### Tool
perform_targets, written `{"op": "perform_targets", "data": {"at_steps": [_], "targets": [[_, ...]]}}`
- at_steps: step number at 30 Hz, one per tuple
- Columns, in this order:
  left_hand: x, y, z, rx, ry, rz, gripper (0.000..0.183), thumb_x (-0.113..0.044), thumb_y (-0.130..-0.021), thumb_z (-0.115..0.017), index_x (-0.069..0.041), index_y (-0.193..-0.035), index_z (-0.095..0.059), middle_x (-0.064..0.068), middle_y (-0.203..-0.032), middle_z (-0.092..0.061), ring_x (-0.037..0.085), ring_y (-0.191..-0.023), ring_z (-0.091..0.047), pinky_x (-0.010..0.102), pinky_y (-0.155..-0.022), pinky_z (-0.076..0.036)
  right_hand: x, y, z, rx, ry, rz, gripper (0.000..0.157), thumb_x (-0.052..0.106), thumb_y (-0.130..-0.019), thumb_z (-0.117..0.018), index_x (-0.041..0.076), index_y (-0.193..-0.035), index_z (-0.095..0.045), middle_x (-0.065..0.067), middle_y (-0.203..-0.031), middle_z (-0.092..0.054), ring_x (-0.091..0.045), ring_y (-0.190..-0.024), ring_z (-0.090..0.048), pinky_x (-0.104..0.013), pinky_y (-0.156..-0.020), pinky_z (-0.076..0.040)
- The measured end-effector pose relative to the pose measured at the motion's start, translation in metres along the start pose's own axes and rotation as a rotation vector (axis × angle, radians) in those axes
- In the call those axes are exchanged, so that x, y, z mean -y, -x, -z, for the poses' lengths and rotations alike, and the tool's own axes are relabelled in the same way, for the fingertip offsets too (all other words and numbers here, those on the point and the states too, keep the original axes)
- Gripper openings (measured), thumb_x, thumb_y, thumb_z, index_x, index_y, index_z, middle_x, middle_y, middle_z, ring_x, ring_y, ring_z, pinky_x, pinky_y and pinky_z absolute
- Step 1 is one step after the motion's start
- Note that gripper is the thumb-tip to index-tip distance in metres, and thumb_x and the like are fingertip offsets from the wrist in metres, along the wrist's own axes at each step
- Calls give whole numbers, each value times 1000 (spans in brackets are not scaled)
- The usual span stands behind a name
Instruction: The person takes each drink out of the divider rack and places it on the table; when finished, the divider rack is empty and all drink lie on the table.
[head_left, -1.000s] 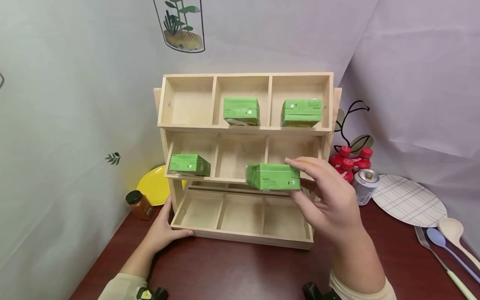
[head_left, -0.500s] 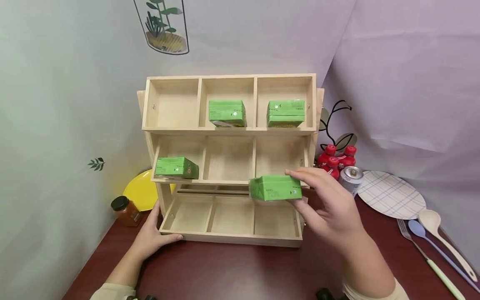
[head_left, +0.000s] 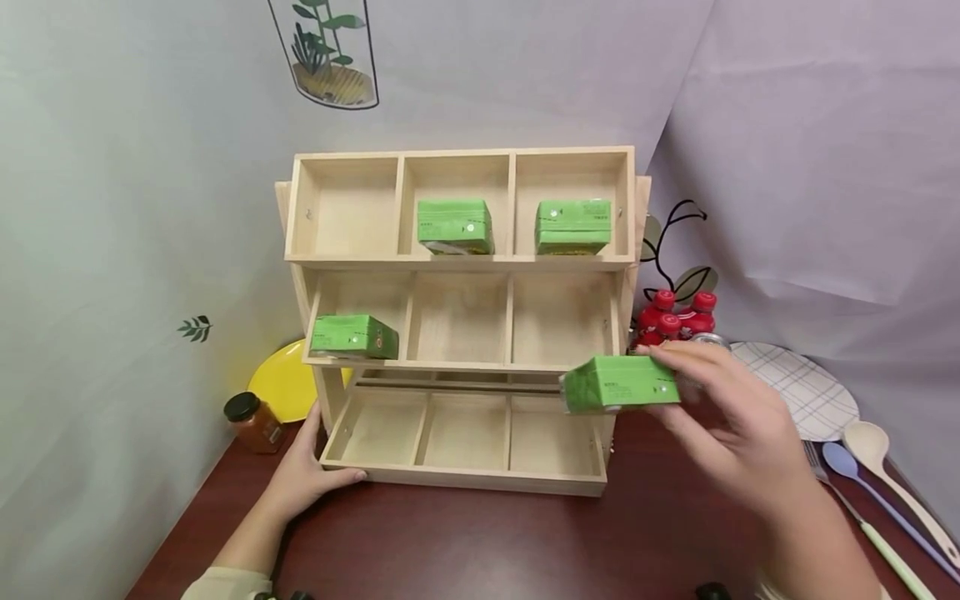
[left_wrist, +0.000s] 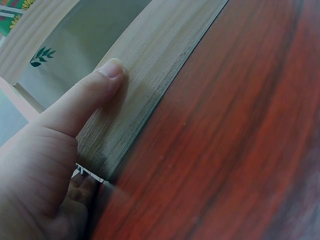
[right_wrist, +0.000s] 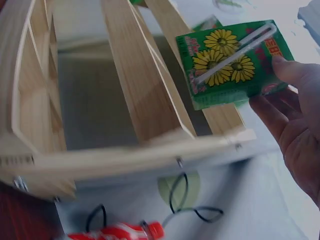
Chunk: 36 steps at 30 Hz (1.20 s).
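From the head camera I see my left hand low and left of centre, braced in a grip: its thumb points straight out to the right while its fingers reach forward. The left wrist view shows me the thumbnail facing up and the other fingers bent, mostly hidden behind the palm. My left forearm slants down to a pale sleeve at the bottom edge. My right hand is raised, well apart from the left, its fingertips parted in a pinch. Both it and my right forearm, which runs to the lower right, look blurred.
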<state>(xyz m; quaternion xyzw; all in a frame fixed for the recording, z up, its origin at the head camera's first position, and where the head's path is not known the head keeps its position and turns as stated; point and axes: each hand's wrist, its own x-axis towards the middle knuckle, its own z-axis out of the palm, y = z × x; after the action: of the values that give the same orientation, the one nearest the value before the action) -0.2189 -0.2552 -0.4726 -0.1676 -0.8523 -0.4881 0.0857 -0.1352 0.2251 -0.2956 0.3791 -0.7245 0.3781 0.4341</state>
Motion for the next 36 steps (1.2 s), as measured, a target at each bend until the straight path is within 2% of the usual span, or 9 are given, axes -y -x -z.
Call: {"op": "perform_targets", "data": {"at_steps": [4, 7, 11, 25, 31, 36], "targets": [[1, -1, -1, 0, 5, -3, 129, -16, -56, -96, -18, -156, -14, 13, -147, -35, 26, -125, -41, 11, -94, -33, -4, 3, 17, -23, 0, -40, 44, 25, -90, -69, -15, -108, -65, -25, -106, -63, -18, -102, -58, -15, -83, -45], [2, -1, -1, 0, 5, -9, 129, -16, -56, -96, -18, -156, -15, 13, -147, -36, 23, -123, -42, 11, -94, -33, -8, 6, 26, -33, -58, -74, 44, 18, -88, -71, -20, -108, -62, -27, -109, -61, -19, -103, -58, -13, -80, -48], [3, 0, 1, 1, 2, -16, 128, -16, -56, -96, -19, -156, -15, 14, -147, -36, 24, -123, -42, 11, -95, -32, -13, 9, 33, -34, -132, -89, 44, 10, -85, -74, -24, -109, -59, -29, -110, -59, -22, -103, -59, -18, -82, -50], [4, -1, -1, 2, 9, -19, 129, -15, -56, -96, -19, -156, -14, 13, -148, -35, 25, -125, -40, 11, -96, -31, -35, 21, 45, -10, -73, -97, 36, 1, -81, -76, -21, -107, -63, -31, -109, -59, -25, -102, -60, -20, -83, -50], [4, 0, 1, -1, 2, -15, 130, -15, -56, -96, -21, -156, -14, 13, -149, -34, 19, -126, -38, 10, -96, -29, -46, 25, 50, 21, -69, -188, 35, -16, -75, -73, -19, -109, -63, -31, -110, -57, -23, -102, -59, -20, -80, -51], [2, -1, 0, 6, 10, -17, 130, -14, -56, -95, -19, -156, -13, 14, -148, -34, 19, -126, -39, 11, -96, -30, -55, 30, 54, 66, -53, -289, 47, -33, -65, -65, -19, -109, -63, -28, -111, -56, -21, -103, -58, -21, -77, -52]]}}
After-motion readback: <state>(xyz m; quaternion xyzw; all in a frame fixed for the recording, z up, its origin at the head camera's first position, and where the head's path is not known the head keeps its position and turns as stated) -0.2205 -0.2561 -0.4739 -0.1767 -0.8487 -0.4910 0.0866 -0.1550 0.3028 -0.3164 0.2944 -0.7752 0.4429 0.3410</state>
